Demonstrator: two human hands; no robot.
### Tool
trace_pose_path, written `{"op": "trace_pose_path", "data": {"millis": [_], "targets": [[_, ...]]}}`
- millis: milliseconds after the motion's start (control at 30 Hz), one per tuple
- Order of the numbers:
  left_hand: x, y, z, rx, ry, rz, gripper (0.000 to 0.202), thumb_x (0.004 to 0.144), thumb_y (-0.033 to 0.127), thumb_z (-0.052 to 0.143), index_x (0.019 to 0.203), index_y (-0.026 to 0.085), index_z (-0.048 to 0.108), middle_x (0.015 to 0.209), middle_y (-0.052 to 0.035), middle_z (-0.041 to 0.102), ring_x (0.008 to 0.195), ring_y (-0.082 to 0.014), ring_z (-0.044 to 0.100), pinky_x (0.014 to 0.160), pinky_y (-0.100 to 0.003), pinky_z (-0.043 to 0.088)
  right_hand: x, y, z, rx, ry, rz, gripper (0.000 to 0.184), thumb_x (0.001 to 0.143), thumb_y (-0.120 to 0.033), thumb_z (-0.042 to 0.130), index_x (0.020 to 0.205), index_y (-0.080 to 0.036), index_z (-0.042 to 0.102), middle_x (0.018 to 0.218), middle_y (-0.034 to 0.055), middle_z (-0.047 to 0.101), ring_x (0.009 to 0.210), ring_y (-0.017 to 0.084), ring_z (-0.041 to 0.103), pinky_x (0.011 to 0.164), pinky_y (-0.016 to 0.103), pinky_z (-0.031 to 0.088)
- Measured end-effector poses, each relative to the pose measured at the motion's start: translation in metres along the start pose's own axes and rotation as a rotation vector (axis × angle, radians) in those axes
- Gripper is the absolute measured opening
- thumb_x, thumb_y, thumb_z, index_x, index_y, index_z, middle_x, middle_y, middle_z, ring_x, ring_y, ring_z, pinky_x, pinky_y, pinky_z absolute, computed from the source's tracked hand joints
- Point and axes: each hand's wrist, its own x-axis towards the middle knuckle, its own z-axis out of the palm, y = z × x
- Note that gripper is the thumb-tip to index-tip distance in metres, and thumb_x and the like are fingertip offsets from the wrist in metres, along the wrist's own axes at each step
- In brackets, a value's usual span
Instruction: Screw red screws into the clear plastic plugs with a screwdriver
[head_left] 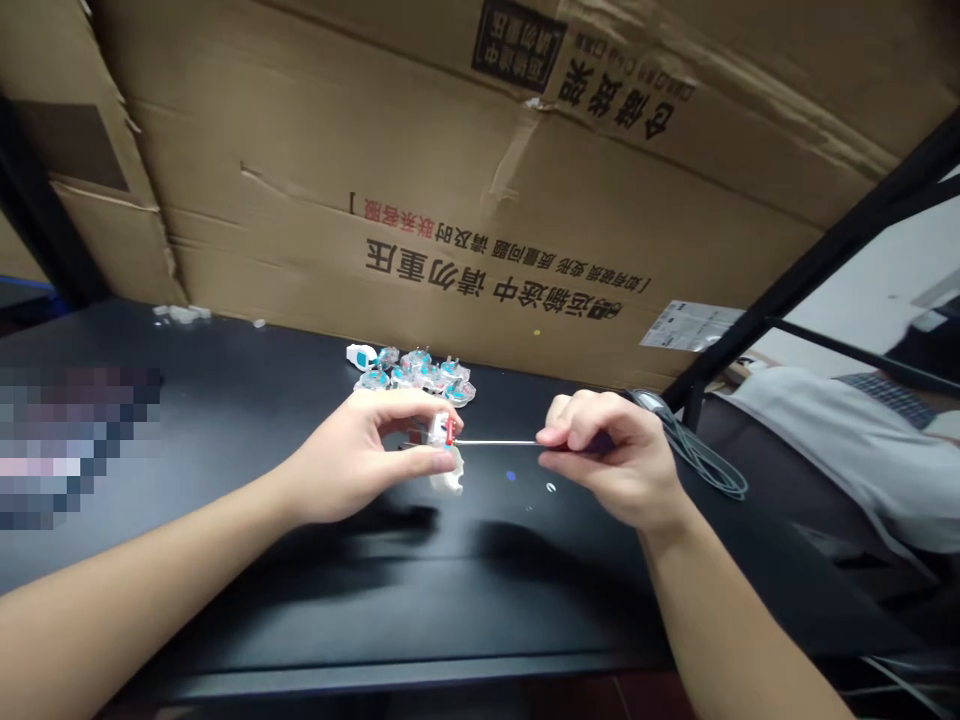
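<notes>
Thumb and fingers of my left hand are closed around a small white plastic part with a red piece on its right side. My right hand grips a screwdriver by its dark handle, mostly hidden in the fingers. The thin metal shaft of the screwdriver points left, and its tip meets the part at the red piece. Both hands are held above the black tabletop. Beyond my left hand lies a cluster of clear and blue plastic pieces, with a white and blue piece at its left end.
A large cardboard sheet stands behind the black table. White bits lie at the back left. A blue dot and a small white ring lie near my hands. A coiled grey cable and a seated person are at right.
</notes>
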Motion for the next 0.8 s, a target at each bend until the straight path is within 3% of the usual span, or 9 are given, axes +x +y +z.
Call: {"op": "trace_pose_path", "data": {"millis": [167, 333, 467, 667, 733, 800], "targets": [[-0.001, 0.001, 0.001, 0.0, 0.009, -0.006, 0.025, 0.08, 0.039, 0.076, 0.095, 0.018, 0.074, 0.094, -0.0049, 0.073, 0.088, -0.0218, 0.067, 0.081, -0.031, 0.056, 0.0, -0.001, 0.002, -0.058, 0.014, -0.026, 0.021, 0.077, -0.007, 0.076, 0.08, -0.022, 0.062, 0.079, 0.0007, 0.071, 0.074, 0.016, 0.069, 0.065, 0.029, 0.055], [-0.001, 0.003, 0.002, 0.014, 0.073, 0.064, 0.022, 0.078, 0.034, 0.078, 0.093, 0.018, 0.075, 0.093, -0.0042, 0.073, 0.089, -0.0204, 0.067, 0.083, -0.029, 0.054, 0.0, -0.001, 0.011, -0.119, 0.049, 0.12, 0.003, 0.09, -0.021, 0.064, 0.091, -0.021, 0.062, 0.073, -0.0006, 0.068, 0.065, 0.014, 0.069, 0.058, 0.025, 0.054], [-0.001, 0.007, 0.001, -0.017, 0.147, 0.035, 0.028, 0.077, 0.035, 0.079, 0.098, 0.016, 0.074, 0.098, -0.005, 0.074, 0.089, -0.021, 0.068, 0.083, -0.029, 0.055, 0.001, -0.003, 0.016, -0.165, 0.045, 0.055, 0.018, 0.077, -0.02, 0.077, 0.087, -0.021, 0.063, 0.083, 0.0008, 0.064, 0.067, 0.013, 0.062, 0.055, 0.025, 0.051], [0.0, 0.006, 0.0, 0.047, 0.135, 0.078, 0.026, 0.077, 0.035, 0.079, 0.097, 0.018, 0.076, 0.097, -0.0047, 0.075, 0.092, -0.0223, 0.068, 0.085, -0.03, 0.055, 0.001, -0.006, 0.012, -0.234, 0.048, 0.062, 0.007, 0.088, -0.019, 0.066, 0.082, -0.021, 0.07, 0.069, 0.0006, 0.069, 0.06, 0.014, 0.063, 0.054, 0.025, 0.05], [-0.001, 0.004, 0.0, 0.063, 0.134, 0.097, 0.027, 0.077, 0.035, 0.079, 0.098, 0.019, 0.075, 0.098, -0.0052, 0.075, 0.092, -0.0224, 0.068, 0.085, -0.031, 0.055, 0.002, -0.008, 0.01, -0.228, 0.024, 0.055, 0.002, 0.083, -0.02, 0.072, 0.083, -0.021, 0.07, 0.075, 0.0019, 0.069, 0.062, 0.014, 0.063, 0.055, 0.025, 0.051], [-0.001, 0.003, 0.0, 0.069, 0.131, 0.101, 0.027, 0.078, 0.035, 0.079, 0.098, 0.018, 0.075, 0.097, -0.0056, 0.074, 0.091, -0.0225, 0.068, 0.084, -0.032, 0.055, 0.003, -0.009, 0.009, -0.232, 0.026, 0.024, 0.009, 0.077, -0.019, 0.077, 0.079, -0.02, 0.069, 0.079, 0.0024, 0.067, 0.065, 0.014, 0.061, 0.054, 0.026, 0.05]]}}
